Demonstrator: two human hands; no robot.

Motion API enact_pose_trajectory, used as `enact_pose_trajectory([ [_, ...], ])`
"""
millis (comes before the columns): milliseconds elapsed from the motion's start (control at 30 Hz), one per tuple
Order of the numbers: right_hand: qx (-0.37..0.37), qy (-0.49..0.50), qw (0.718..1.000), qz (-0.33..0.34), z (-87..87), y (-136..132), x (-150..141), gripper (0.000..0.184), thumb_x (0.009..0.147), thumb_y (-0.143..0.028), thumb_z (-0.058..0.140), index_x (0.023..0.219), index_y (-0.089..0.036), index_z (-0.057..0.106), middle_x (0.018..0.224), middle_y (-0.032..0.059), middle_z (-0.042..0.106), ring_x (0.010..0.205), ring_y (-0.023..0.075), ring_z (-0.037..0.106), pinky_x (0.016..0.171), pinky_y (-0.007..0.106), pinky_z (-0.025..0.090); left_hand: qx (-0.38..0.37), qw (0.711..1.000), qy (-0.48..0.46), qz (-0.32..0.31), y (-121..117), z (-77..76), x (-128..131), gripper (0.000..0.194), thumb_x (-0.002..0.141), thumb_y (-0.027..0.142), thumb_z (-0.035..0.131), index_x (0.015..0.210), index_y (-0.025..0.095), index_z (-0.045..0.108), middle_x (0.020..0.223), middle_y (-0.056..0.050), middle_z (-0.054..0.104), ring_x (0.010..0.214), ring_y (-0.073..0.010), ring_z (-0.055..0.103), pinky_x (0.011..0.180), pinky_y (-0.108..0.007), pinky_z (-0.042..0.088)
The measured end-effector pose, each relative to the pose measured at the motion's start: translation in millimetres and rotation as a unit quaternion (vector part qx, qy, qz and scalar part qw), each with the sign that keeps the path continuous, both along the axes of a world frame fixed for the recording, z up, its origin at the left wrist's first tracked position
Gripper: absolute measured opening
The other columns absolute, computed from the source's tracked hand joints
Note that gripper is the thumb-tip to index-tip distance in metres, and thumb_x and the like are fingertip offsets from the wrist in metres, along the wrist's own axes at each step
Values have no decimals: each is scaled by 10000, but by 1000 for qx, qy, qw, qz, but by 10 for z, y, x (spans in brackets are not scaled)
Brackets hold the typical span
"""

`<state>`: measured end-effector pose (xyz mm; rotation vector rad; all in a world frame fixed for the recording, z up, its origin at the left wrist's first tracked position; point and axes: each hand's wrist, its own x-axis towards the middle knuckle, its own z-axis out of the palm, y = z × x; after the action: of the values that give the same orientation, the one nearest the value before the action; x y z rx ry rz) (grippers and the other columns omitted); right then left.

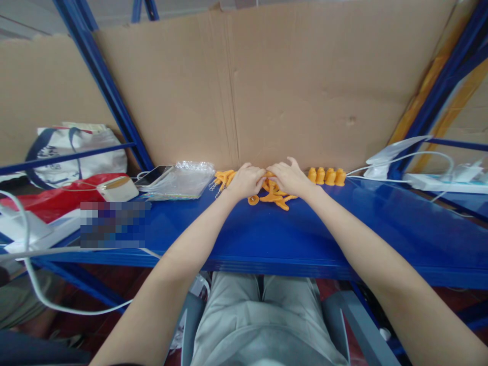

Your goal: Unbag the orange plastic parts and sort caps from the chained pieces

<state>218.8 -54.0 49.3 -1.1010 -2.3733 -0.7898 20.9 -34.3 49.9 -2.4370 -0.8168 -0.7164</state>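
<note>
My left hand (pixel 247 182) and my right hand (pixel 286 179) meet at the back of the blue table, fingers curled and pinched together. Between their fingertips shows a small orange plastic piece (pixel 270 174), mostly hidden, so its exact shape is unclear. Right below them lies a loose pile of orange branching plastic pieces (pixel 280 200). A round orange disc (pixel 253 201) rests beside the pile, under my left hand. More orange pieces (pixel 224 178) with small metal chains (pixel 218 192) lie left of that hand. Several orange body-shaped parts (pixel 327 176) stand upright in a row right of my right hand.
Clear plastic bags (pixel 186 182) and a phone (pixel 157 175) lie at the left, near a white box-shaped device (pixel 118 189) on a red bag (pixel 68 195). White cables (pixel 28 284) hang over the left front edge. Cardboard (pixel 285 86) walls off the back, between blue posts (pixel 110 91).
</note>
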Motion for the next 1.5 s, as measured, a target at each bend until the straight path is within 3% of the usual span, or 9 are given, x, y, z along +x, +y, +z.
enact_pose_trajectory([
  [333, 46, 8, 999, -28, 27, 3, -33, 265, 955, -125, 382, 1124, -154, 583, 1051, 146, 681, 1019, 285, 558, 988, 442, 265, 3, 1000, -10, 27, -40, 35, 52, 190, 914, 233, 454, 855, 167, 622, 834, -100, 726, 820, -242, 677, 824, -381, 422],
  [533, 24, 16, 1000, -8, 4, 8, 4, 319, 991, -220, 395, 1236, -101, 562, 1135, 195, 686, 1044, 307, 571, 879, 399, 279, 10, 1000, -13, 18, -33, 14, 27, 192, 906, 233, 456, 873, 171, 635, 825, -92, 728, 812, -240, 679, 829, -385, 419],
  [700, -9, -2, 1000, -8, 12, 15, 8, 308, 999, -217, 401, 1217, -122, 597, 1116, 160, 701, 1026, 289, 568, 856, 395, 257, 9, 1000, -10, 12, 9, -12, -1, 208, 903, 235, 454, 891, 171, 652, 827, -88, 731, 803, -229, 679, 824, -379, 416],
  [1000, 58, -5, 998, -20, 41, -9, -6, 256, 977, -156, 381, 1100, -150, 606, 1031, 142, 687, 966, 277, 541, 854, 390, 253, -30, 999, -26, 26, -62, 58, 30, 220, 918, 260, 444, 842, 168, 628, 834, -95, 733, 808, -237, 685, 822, -377, 425],
  [1333, -1, 9, 1000, 16, -21, 16, 37, 314, 990, -264, 412, 1217, -129, 583, 1093, 163, 697, 1015, 290, 566, 855, 387, 273, -30, 999, -34, 18, -5, 18, -10, 259, 924, 296, 431, 820, 180, 638, 814, -85, 731, 782, -221, 679, 823, -379, 423],
  [1500, 25, 41, 998, -30, 0, 54, 129, 275, 961, -221, 409, 1131, -142, 609, 1078, 167, 686, 1016, 299, 554, 902, 421, 292, -29, 997, -62, 32, 29, 8, -50, 265, 927, 315, 434, 860, 184, 655, 810, -78, 731, 791, -227, 676, 837, -386, 429],
])
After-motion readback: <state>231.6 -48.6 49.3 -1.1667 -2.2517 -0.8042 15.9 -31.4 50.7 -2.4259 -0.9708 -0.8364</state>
